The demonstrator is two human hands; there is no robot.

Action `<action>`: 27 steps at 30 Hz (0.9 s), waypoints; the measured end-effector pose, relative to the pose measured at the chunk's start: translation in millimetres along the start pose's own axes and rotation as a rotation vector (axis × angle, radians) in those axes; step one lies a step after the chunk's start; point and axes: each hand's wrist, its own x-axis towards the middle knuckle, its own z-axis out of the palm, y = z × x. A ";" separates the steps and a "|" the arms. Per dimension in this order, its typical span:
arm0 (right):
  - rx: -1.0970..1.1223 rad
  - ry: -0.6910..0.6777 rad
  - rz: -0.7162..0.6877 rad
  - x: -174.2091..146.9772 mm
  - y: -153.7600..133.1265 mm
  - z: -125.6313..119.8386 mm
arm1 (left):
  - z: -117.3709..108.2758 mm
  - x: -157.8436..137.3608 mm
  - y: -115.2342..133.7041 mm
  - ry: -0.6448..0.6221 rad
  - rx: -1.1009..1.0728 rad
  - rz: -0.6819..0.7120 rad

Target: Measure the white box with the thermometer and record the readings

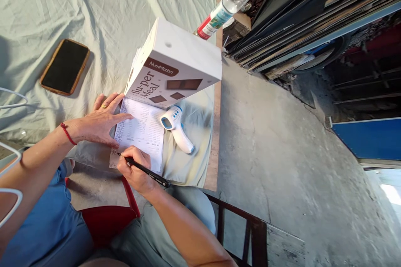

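Observation:
A sheet of paper (142,123) with printed lines and handwriting along its left edge lies at the near edge of the cloth-covered table. My left hand (100,121), wearing a ring and a red string bracelet, rests with fingers spread, some of them on the sheet's left side. In my right hand (136,171) is a black pen (147,170), its tip at the sheet's lower left corner. Just right of the paper lies a white and blue infrared thermometer (178,129). Behind the sheet stands a white NutriMotion box (188,54).
A phone (64,66) in a brown case lies at the left on the pale cloth (119,4). Behind the box stands a clear bottle (232,2). Past the table's wooden edge (216,133) is concrete floor, with stacked boards (297,21) farther off. A red seat (106,221) is below.

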 end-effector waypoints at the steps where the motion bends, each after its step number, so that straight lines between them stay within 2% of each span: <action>1: 0.006 -0.006 0.005 -0.1 0.1 0.0 | -0.2 0.2 0.4 -0.001 -0.002 -0.004; 6: 0.056 -0.033 0.025 -0.9 -1.4 -1.5 | -2.7 1.1 4.2 -0.038 0.001 -0.051; 10: 0.130 0.003 0.062 4.7 -1.1 -15.9 | -2.2 0.3 2.0 -0.027 -0.016 -0.046; 12: 0.073 -0.012 0.070 11.2 3.9 -29.0 | -2.0 0.6 -2.2 0.037 -0.044 -0.031; 15: -0.143 -0.077 0.101 21.1 19.3 -48.1 | -6.3 2.8 -9.9 0.182 -0.099 -0.031; 19: -0.454 -0.161 0.086 26.1 39.9 -56.0 | -19.9 8.2 -16.6 0.423 -0.265 -0.226; 21: -0.548 -0.112 0.070 26.6 43.2 -53.4 | -25.2 12.5 -18.0 0.547 -0.357 -0.308; 23: -0.583 -0.047 0.040 28.2 42.4 -51.8 | -27.0 18.5 -18.5 0.629 -0.444 -0.326; 27: -0.589 0.077 -0.005 35.2 42.0 -66.3 | -21.4 33.6 -17.1 0.664 -0.577 -0.287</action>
